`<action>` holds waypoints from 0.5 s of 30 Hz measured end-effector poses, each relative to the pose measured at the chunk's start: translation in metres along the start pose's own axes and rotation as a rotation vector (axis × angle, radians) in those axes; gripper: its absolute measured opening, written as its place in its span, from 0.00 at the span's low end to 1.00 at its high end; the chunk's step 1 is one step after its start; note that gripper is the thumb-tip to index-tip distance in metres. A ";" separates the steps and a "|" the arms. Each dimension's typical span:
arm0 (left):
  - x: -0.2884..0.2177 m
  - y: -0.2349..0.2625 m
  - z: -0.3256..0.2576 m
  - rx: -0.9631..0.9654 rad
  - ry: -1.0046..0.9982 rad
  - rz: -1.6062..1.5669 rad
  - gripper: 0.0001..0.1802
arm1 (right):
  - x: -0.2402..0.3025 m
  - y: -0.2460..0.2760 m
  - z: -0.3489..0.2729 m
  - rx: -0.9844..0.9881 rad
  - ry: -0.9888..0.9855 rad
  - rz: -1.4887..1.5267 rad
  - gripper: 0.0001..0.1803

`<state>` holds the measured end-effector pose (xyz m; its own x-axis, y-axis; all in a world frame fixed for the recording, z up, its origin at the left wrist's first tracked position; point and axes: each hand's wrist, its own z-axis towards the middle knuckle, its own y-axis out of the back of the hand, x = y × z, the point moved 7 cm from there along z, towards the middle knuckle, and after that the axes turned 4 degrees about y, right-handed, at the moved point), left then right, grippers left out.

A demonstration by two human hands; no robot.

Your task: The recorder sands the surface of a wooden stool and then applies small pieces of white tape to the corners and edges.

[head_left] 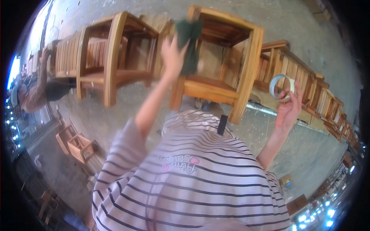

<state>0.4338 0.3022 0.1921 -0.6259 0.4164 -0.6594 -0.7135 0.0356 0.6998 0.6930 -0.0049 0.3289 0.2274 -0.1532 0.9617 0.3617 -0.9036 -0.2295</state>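
Note:
My left hand [172, 54] is raised and presses a dark green cloth [189, 38] against the leg of a wooden stool frame [246, 65] in front of me. My right hand [289, 107] is lifted to the right and holds a roll of tape [280, 87] by its rim, apart from the stool. My striped shirt fills the lower middle of the view.
A second wooden stool frame [111, 57] stands to the left. A row of slatted wooden pieces [308, 84] runs along the right. Another person [32, 92] bends at the far left. Small wooden crates [81, 148] lie on the concrete floor.

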 end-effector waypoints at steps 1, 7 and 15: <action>0.024 0.012 -0.045 -0.009 0.047 0.142 0.32 | -0.001 -0.001 0.002 -0.020 0.011 -0.013 0.24; 0.046 -0.016 -0.036 0.116 0.148 0.337 0.38 | -0.003 0.001 0.000 -0.116 0.041 -0.063 0.25; -0.050 -0.192 0.203 0.533 -0.082 0.451 0.31 | -0.030 0.030 -0.061 -0.226 -0.115 -0.064 0.26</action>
<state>0.6664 0.4587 0.1463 -0.7838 0.5618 -0.2645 -0.1247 0.2749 0.9534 0.6420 -0.0513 0.3020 0.3165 -0.0582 0.9468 0.1706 -0.9784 -0.1172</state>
